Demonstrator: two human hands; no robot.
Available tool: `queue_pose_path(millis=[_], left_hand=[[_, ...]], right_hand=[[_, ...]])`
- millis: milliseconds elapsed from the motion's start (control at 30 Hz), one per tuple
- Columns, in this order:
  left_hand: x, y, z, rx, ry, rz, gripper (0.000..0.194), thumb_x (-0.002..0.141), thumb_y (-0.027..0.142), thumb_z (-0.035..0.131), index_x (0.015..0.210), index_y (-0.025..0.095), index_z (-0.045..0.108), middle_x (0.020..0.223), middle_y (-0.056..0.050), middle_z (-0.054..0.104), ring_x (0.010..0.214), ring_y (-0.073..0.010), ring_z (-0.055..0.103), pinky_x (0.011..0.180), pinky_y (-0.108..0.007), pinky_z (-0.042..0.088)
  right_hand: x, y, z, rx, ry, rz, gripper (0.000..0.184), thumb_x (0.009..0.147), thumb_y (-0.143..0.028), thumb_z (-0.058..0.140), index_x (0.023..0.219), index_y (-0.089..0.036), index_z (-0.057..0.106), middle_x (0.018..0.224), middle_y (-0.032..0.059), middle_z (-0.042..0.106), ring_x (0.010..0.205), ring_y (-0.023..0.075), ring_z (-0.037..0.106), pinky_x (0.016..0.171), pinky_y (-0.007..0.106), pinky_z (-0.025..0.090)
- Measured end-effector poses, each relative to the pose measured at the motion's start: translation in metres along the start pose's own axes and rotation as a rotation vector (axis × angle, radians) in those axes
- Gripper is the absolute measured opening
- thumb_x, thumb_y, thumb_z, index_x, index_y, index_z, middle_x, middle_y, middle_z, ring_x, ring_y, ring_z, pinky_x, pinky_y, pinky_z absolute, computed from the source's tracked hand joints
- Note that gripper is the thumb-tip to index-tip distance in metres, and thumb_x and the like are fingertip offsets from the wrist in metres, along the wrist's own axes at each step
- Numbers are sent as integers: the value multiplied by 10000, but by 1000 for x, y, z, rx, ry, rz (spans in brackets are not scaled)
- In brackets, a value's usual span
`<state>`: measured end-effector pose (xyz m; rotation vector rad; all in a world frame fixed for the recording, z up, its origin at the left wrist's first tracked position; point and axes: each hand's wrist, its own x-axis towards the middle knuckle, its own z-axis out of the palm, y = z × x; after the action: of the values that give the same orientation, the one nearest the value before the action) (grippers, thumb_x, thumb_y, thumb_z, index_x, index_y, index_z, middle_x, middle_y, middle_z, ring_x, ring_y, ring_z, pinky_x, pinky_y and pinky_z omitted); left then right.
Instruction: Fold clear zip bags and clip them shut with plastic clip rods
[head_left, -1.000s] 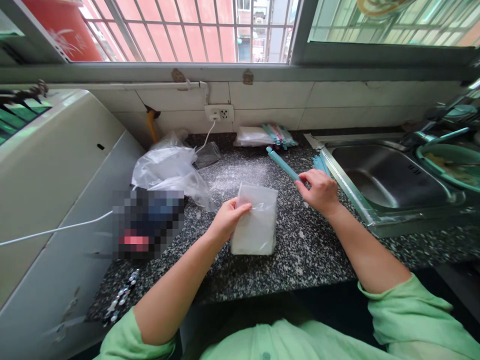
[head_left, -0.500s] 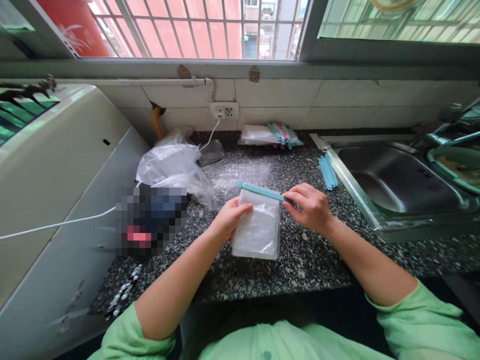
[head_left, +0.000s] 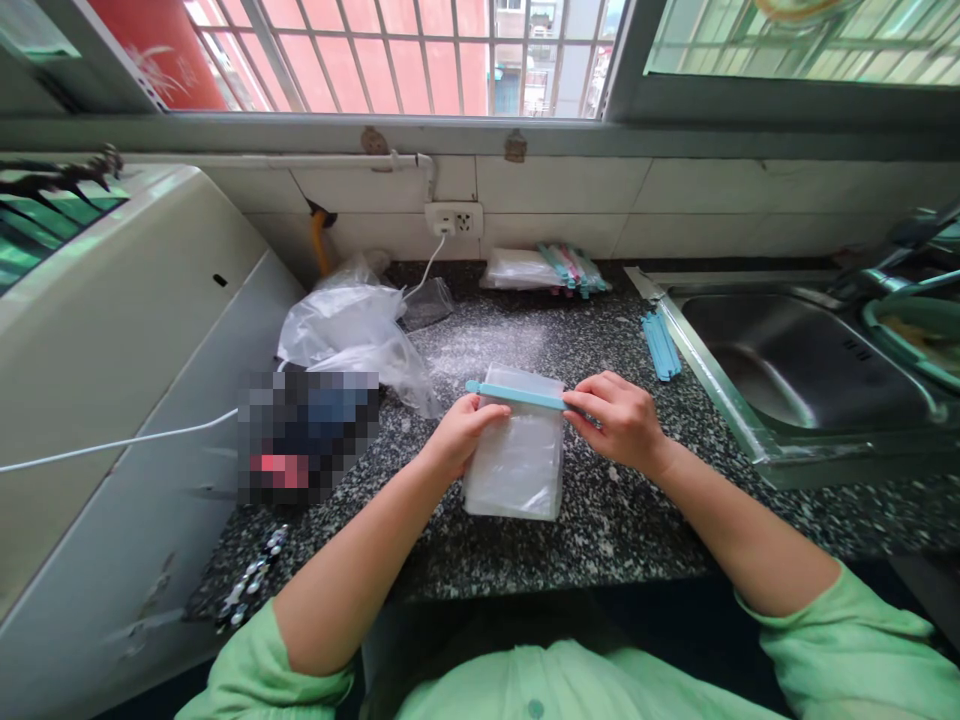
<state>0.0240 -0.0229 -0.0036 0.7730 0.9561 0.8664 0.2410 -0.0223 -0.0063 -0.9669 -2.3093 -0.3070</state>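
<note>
A folded stack of clear plastic bags (head_left: 514, 465) is pinched at its left edge by my left hand (head_left: 466, 432), thumb on top. Across its upper part lies a light-blue bag sealing clip (head_left: 525, 395), a long thin strip. My right hand (head_left: 616, 415) is closed on the clip's right end; the other end reaches past the stack's left edge, just above my left thumb. Whether the clip is fastened I cannot tell. More blue sealing clips (head_left: 661, 347) lie together beside the sink, to the right of my right hand.
Against the wall lies a pack of bags with clips (head_left: 544, 268). A crumpled plastic bag (head_left: 349, 325) and a blurred-out dark object (head_left: 307, 435) are on the left, with a white cable. The steel sink (head_left: 780, 350) is at right; a beaded strand (head_left: 253, 578) lies front left.
My right hand has brought the blue clip from the right, lowering it onto the upper part of the bag stack. My left hand keeps its hold. The view has shifted slightly.
</note>
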Motion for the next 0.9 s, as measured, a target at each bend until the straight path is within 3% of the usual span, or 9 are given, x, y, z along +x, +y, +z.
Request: queue_pose_path(millis=[200, 600, 700, 900], left_hand=[[3, -3, -3, -38, 42, -21, 364, 545, 464, 726, 617, 123, 623, 528, -41, 625, 469, -149, 557, 505, -252, 429], [1, -8, 5, -70, 76, -46, 386, 514, 445, 750, 658, 117, 607, 521, -33, 627, 454, -147, 560, 496, -248, 440], [1, -9, 6, -72, 49, -46, 378, 521, 441, 749, 655, 116, 608, 530, -38, 630, 460, -144, 557, 494, -244, 436], [1, -11, 1, 10, -95, -30, 355, 547, 416, 754, 657, 107, 617, 574, -45, 629, 499, -128, 549, 524, -238, 430]], right_hand=[[0, -2, 1, -1, -12, 0, 132, 826, -239, 534, 855, -192, 653, 759, 49, 635, 715, 167, 521, 649, 283, 435], [-1, -17, 4, 44, 112, 49, 166, 803, -346, 588, 853, -191, 624, 787, 52, 629, 731, 173, 531, 677, 299, 457], [-1, -18, 6, 42, 116, 41, 196, 786, -362, 608, 843, -175, 618, 783, 62, 629, 733, 183, 528, 672, 312, 457], [-1, -16, 7, 50, 116, 55, 57, 802, -233, 578, 819, -183, 597, 762, 54, 626, 713, 179, 531, 652, 316, 460]])
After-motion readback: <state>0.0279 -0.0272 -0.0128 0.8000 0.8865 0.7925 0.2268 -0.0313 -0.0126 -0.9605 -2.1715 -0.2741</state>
